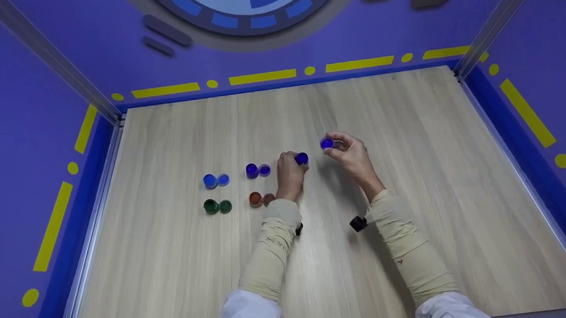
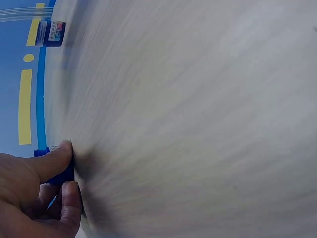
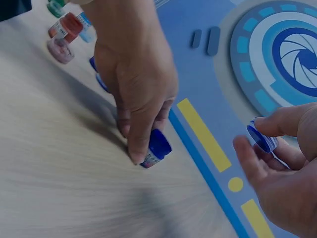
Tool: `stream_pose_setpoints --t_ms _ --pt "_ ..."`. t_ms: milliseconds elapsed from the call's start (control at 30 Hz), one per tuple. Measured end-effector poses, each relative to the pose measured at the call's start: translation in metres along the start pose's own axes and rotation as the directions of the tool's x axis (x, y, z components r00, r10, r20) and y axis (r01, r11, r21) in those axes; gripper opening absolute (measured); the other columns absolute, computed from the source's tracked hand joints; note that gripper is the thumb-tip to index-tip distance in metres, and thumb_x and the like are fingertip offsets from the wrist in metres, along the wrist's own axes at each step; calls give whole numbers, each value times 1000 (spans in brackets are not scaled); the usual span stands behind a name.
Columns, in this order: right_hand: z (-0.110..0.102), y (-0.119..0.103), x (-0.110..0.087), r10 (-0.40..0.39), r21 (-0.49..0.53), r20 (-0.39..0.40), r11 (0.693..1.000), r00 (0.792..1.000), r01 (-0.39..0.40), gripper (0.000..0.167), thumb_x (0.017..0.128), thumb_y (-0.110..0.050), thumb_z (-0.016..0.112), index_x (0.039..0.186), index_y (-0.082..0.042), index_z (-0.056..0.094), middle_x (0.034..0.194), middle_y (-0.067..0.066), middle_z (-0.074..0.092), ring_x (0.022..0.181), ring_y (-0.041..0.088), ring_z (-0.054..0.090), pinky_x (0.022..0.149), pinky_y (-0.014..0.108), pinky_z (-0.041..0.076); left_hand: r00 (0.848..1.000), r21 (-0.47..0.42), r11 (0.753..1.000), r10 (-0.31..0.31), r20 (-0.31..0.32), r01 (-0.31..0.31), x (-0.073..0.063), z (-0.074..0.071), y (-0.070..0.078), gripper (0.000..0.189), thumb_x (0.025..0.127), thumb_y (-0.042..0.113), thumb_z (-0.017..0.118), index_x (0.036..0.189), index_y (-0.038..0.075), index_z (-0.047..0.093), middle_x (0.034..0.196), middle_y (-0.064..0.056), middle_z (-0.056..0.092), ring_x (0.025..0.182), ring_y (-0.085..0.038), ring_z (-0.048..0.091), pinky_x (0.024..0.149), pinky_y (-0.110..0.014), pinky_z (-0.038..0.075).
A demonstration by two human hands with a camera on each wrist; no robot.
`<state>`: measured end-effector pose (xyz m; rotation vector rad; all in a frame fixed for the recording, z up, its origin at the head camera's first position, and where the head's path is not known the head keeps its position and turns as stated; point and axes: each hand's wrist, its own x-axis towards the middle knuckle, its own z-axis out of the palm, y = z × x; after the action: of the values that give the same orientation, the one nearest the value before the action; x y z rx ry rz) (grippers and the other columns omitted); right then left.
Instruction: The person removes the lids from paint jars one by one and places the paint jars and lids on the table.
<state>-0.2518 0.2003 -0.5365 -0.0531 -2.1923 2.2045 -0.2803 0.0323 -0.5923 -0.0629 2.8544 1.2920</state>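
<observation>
Between the thumb and fingers of my left hand [image 1: 290,172] is a small dark blue paint jar [image 1: 302,158], its mouth uncovered. A label shows on this jar [image 3: 153,152] in the right wrist view. My right hand [image 1: 353,157], raised to the right, pinches a round clear lid [image 1: 326,143] with blue inside. Jar and lid are apart. Left of the left hand stands another dark blue jar [image 1: 251,170] with its lid [image 1: 264,170] beside it. In the left wrist view the fingers hide part of the held jar [image 2: 62,176].
Farther left are a light blue jar [image 1: 210,181] and a green jar [image 1: 211,206], each beside its lid. A reddish-brown jar [image 1: 255,199] stands near my left wrist, its lid [image 1: 269,199] partly covered. Purple walls [image 1: 260,61] enclose the wooden table [image 1: 174,266].
</observation>
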Motion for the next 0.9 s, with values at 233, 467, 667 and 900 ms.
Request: stream_pose_setpoints --t_ms 233,467,667,900 --pt "7 19 6 -31 -201 -5 979 1000 29 45 93 5 70 136 9 59 127 26 65 114 34 62 87 20 49 1000 -3 1000 -8 20 8 0 -2 0 26 84 3 82 106 -4 70 106 -17 65 104 -31 64 95 -39 50" --pt "14 41 11 -30 -325 43 945 999 42 41 94 8 66 134 11 60 127 26 62 114 36 60 100 40 48 999 -1 1000 -13 32 13 -1 -3 0 31 84 3 83 110 -5 69 110 -17 65 107 -30 64 96 -38 50" --pt "16 55 16 -17 -395 37 918 999 30 39 92 8 69 130 11 62 122 25 66 112 35 61 100 44 48 999 -5 1000 -14 34 15 -1 -3 0 33 84 2 83 112 -5 70 110 -18 66 107 -31 64 96 -38 50" --pt "20 64 18 -77 -497 57 863 995 95 37 88 6 72 124 11 65 117 25 65 108 36 61 97 47 48 1000 11 1000 -3 20 3 0 -2 -1 30 82 3 85 107 -5 70 106 -18 66 103 -32 65 93 -39 51"
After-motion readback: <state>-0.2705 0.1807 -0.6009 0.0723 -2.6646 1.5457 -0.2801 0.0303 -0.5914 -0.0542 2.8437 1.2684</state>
